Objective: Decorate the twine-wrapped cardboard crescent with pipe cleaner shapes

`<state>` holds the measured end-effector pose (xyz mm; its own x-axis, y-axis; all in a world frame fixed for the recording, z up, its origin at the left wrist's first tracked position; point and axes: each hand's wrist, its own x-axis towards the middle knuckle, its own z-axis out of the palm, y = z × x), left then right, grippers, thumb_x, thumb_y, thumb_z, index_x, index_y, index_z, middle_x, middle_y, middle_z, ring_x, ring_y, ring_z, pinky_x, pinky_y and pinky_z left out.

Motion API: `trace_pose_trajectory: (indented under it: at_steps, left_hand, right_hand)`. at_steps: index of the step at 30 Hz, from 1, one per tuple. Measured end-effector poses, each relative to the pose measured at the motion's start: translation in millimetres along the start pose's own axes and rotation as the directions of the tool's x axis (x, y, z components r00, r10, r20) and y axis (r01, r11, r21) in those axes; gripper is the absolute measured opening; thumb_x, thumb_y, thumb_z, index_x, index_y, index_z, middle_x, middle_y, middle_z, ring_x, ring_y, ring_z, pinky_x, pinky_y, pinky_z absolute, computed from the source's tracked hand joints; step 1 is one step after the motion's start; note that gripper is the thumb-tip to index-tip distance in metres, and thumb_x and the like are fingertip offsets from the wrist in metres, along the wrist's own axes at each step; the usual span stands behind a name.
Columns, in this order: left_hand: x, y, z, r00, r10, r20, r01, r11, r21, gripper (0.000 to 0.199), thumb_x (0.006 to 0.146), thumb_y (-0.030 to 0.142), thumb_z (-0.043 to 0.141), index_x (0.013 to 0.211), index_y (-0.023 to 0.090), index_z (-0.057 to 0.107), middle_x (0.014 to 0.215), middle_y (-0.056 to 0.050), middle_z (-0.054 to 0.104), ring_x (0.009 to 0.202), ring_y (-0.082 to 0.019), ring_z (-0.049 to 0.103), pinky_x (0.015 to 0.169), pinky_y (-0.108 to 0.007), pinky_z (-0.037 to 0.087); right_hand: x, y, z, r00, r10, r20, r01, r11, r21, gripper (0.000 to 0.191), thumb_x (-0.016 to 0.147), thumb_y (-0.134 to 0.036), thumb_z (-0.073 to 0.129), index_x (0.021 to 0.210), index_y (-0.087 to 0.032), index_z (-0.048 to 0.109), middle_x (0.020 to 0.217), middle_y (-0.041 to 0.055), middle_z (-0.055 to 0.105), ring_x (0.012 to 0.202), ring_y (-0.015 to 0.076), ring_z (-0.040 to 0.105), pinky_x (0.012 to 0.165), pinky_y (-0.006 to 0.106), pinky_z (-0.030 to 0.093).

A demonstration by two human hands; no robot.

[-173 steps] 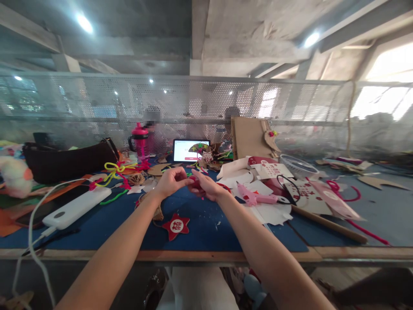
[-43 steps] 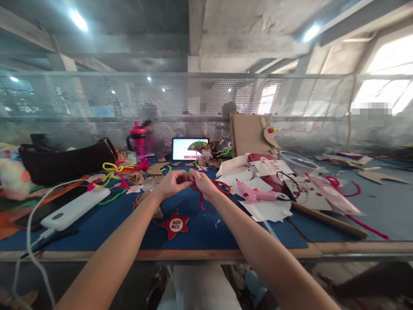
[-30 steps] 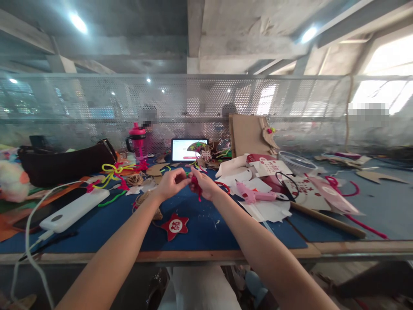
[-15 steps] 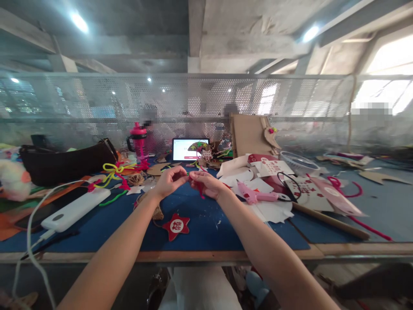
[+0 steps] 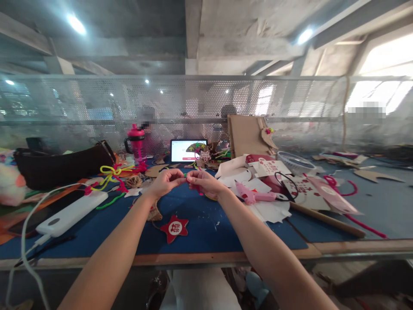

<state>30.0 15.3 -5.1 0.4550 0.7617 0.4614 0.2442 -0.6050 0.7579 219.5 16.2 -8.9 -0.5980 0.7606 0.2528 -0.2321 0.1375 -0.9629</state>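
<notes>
The left hand (image 5: 164, 181) and right hand (image 5: 204, 183) are raised just above the bench (image 5: 206, 230), both pinched, fingertips almost meeting on a pink pipe cleaner (image 5: 199, 191), which is mostly hidden by the fingers. Below them, a bundle of jute twine (image 5: 154, 214) lies near a red felt star (image 5: 174, 229). A pink glue gun (image 5: 250, 193) rests among paper scraps to the right. A white power bank (image 5: 71, 213) and a yellow pipe-cleaner bow (image 5: 112, 170) lie to the left. Farther on stand a pink water bottle (image 5: 135, 144) and a tablet (image 5: 180, 150).
</notes>
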Motion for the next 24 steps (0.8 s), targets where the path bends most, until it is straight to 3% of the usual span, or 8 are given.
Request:
trace_pose_trajectory:
  at_steps: [4, 8, 14, 24]
  left_hand:
    - [2.1, -1.1, -1.2, 1.0, 0.019, 0.013, -0.02, 0.994, 0.106, 0.025, 0.079, 0.039, 0.059, 0.077, 0.015, 0.061, 0.067, -0.001, 0.056, 0.064, -0.012, 0.05, 0.061, -0.024, 0.04]
    - [2.9, -0.6, 1.6, 0.999, 0.053, -0.01, -0.05, 0.988, 0.148, 0.021, 0.077, 0.036, 0.062, 0.08, 0.016, 0.058, 0.071, 0.0, 0.057, 0.067, -0.013, 0.052, 0.065, -0.024, 0.042]
    - [2.3, -1.3, 1.0, 1.0, 0.027, 0.012, -0.027, 0.999, 0.019, 0.022, 0.075, 0.034, 0.066, 0.082, 0.015, 0.056, 0.073, 0.0, 0.056, 0.068, -0.012, 0.052, 0.066, -0.025, 0.043]
    - [-1.7, 10.0, -3.3, 0.989, -0.002, 0.148, 0.046, 0.955, -0.293, 0.027, 0.065, 0.033, 0.075, 0.066, 0.014, 0.055, 0.074, -0.002, 0.053, 0.07, -0.013, 0.053, 0.066, -0.026, 0.044]
  right_hand:
    - [2.6, 2.6, -1.6, 0.997, -0.075, -0.027, 0.073, 0.995, -0.071, 0.033, 0.062, -0.039, 0.076, 0.076, -0.014, 0.06, 0.067, -0.0021, 0.056, 0.062, 0.0078, 0.053, 0.057, 0.019, 0.037]
    - [3.9, 4.3, -1.6, 0.995, -0.071, -0.069, 0.064, 0.992, -0.106, 0.032, 0.06, -0.037, 0.077, 0.076, -0.014, 0.062, 0.066, -0.002, 0.058, 0.062, 0.0081, 0.054, 0.058, 0.02, 0.037]
    - [2.1, 2.2, 1.3, 0.996, -0.008, -0.091, 0.002, 0.998, -0.068, 0.031, 0.055, -0.032, 0.081, 0.071, -0.013, 0.062, 0.063, -0.0032, 0.057, 0.058, 0.0064, 0.052, 0.055, 0.019, 0.035]
    - [-1.7, -2.7, 5.6, 0.993, 0.094, 0.074, -0.097, 0.995, 0.037, 0.033, 0.052, -0.03, 0.082, 0.066, -0.014, 0.057, 0.057, -0.0053, 0.054, 0.052, 0.0055, 0.051, 0.047, 0.017, 0.033]
